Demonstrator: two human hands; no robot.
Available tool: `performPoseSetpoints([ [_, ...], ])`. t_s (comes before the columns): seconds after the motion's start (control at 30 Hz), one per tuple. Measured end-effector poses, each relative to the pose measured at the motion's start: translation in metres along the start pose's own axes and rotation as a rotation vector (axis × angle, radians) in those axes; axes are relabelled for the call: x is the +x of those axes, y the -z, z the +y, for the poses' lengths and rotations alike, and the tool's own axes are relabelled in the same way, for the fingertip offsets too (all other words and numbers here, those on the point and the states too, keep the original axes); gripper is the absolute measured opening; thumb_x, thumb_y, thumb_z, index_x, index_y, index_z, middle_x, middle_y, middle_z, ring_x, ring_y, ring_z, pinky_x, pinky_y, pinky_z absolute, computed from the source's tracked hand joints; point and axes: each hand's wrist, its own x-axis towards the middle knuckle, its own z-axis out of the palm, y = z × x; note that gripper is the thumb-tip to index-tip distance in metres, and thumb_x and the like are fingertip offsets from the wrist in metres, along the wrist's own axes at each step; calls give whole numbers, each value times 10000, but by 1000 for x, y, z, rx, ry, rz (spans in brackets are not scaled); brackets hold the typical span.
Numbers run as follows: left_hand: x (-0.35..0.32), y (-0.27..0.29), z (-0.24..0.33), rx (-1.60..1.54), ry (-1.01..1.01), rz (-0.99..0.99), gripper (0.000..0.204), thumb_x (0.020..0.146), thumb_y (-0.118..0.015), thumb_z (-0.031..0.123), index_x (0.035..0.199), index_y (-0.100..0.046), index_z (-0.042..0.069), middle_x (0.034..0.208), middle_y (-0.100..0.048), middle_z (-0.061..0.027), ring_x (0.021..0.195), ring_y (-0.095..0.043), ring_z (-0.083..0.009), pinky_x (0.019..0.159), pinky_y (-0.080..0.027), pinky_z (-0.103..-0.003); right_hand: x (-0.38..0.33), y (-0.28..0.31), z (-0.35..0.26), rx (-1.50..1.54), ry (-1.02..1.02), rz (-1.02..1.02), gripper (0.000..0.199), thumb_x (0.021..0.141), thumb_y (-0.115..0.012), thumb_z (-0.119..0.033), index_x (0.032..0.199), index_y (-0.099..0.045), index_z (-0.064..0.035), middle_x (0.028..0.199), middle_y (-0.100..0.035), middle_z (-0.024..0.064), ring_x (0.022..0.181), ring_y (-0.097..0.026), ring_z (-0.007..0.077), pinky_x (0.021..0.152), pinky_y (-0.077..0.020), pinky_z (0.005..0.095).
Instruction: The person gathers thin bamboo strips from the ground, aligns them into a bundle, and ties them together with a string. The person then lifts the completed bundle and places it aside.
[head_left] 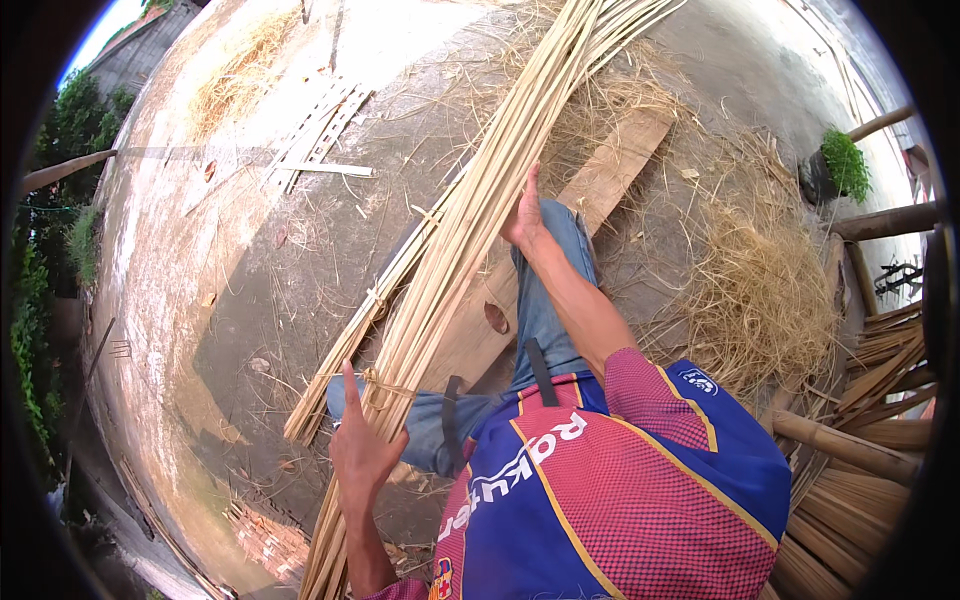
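A long bundle of pale split-bamboo strips (470,230) slants across my lap from the lower left to the top. Near its lower end a thin tie (378,385) goes around it. My left hand (365,450) grips the bundle just below that tie, one finger stretched up along its side. Farther up, my right hand (522,218) holds the right side, with one digit pointing up and the other fingers hidden behind the strips. A second, thinner tied bundle of strips (345,345) lies close along the left side of the large one.
Under the strips lies a wooden plank (620,165) on the concrete floor. Dry shavings (765,290) are heaped to the right, with more (235,75) at the far left. Loose slats (318,135) lie ahead on the left. Bamboo poles (850,450) and a potted plant (845,165) stand at the right edge.
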Motion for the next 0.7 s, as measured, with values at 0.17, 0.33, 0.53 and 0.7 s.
performPoseSetpoints([
  [0.17,-57,33,-33,-140,146,-74,1290,706,-817,192,1633,80,183,1148,-705,-257,1012,-703,-432,886,-568,-482,0,-49,-12,-17,65,-90,830,944,-417,-766,1249,-561,-8,1090,-656,166,989,-695,283,859,-613,487],
  [0.33,-88,27,-138,-120,304,-307,1474,616,-925,322,1619,137,124,1318,-631,-272,1198,-634,-416,1021,-515,-477,-39,-54,56,-13,-182,-22,553,1017,-497,-499,1238,-566,3,1084,-666,139,1016,-686,267,886,-599,474],
  [0.53,-57,33,-144,-33,331,-107,1196,724,-897,439,1609,-214,16,1529,-466,-256,1440,-428,-387,1181,-364,-444,-110,-25,152,-36,-481,114,457,992,-507,-392,1224,-662,-29,1072,-715,95,1020,-678,230,950,-554,434],
  [0.7,91,-25,-66,-515,-29,-48,1045,835,-811,498,1626,-245,118,1525,-458,-280,1435,-437,-390,1167,-359,-499,-191,-29,197,1,-761,147,340,973,-608,-342,1172,-684,-77,1067,-714,73,1030,-669,232,961,-529,424],
])
